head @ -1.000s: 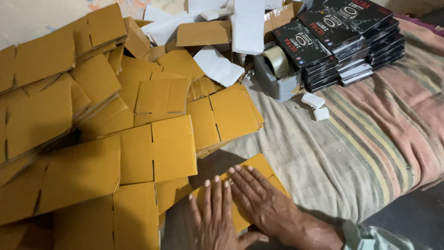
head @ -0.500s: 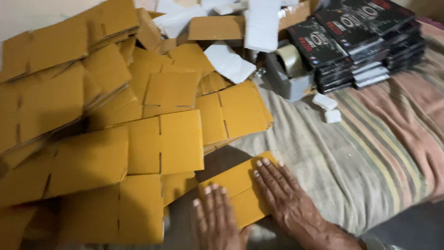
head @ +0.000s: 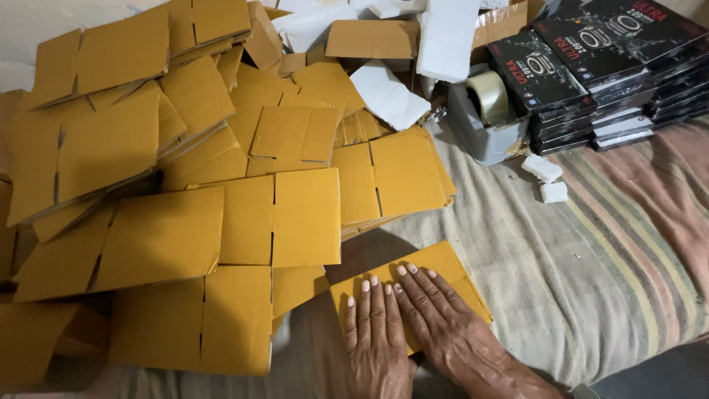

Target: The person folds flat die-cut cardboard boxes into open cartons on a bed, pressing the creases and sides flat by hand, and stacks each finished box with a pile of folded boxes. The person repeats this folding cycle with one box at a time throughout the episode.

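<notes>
Hands lie flat, side by side, on one folded yellow cardboard piece point(head: 410, 288) at the near edge of the bed. The left hand point(head: 377, 340) has its palm down and fingers straight and slightly spread; its grip is fully open and closes on nothing, only pressing on the cardboard. The right hand point(head: 454, 332) lies the same way just beside it, fingers stretched toward the far side, its grip likewise open and holding nothing. The two hands touch or nearly touch along their inner edges. The cardboard piece under them rests on the striped blanket point(head: 591, 273) that covers the bed, turned at a slant, with its far corner close to the big heap.

That heap of flat yellow cardboard blanks point(head: 221, 185) fills the left half of the bed, the sheets overlapping loosely at many angles; most show slits between their flaps. The nearest sheets of the heap lie just to the left of the left hand. White folded sheets point(head: 388, 92) lie among the blanks toward the far edge. Near the far right corner stands a grey tape dispenser point(head: 484, 118) with a roll of clear tape, touching a stack of flat black boxes point(head: 591, 66) piled several high in two leaning columns. Two small white blocks point(head: 546, 177) lie on the blanket just in front of the black stack, well apart from the hands.
</notes>
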### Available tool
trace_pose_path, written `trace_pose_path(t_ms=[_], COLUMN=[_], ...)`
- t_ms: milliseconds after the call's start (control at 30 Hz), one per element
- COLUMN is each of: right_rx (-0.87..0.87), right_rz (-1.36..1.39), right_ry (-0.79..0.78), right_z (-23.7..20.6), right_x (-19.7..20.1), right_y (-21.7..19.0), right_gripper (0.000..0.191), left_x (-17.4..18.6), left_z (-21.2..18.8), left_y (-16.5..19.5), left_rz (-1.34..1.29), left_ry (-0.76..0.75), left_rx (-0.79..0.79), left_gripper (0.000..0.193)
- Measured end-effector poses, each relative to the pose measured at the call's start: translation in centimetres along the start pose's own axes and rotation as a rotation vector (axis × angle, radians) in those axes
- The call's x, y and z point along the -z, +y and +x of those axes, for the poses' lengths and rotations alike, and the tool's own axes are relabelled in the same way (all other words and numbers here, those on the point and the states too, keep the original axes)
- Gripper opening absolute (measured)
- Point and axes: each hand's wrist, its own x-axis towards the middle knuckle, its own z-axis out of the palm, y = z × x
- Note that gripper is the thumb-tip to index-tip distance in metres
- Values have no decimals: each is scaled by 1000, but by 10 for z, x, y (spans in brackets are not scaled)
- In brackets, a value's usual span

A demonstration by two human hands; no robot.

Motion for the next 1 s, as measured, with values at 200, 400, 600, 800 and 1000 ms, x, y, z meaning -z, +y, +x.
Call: trace_pose_path(t_ms=[200, 400, 600, 800, 1000], right_rx=[-12, -24, -34, -52, -68], right_rz=[37, 41, 45, 42, 123], right_ry=[-3, 14, -26, -59, -60], right_z=[0, -6, -10, -10, -8], right_x=[-1, 4, 4, 5, 8], right_y=[0, 15, 23, 20, 19], right_gripper=[64, 69, 69, 71, 90], left_x=[5, 16, 28, 43, 51], left_z=[1, 5, 9, 16, 20], left_y=[2, -4, -2, 8, 10], left_rz=[26, -107, -29, 5, 14], left_ry=[-98, -135, -218, -399, -474], left_rx=[13, 29, 86, 205, 220], left_gripper=[91, 111, 121, 121, 126])
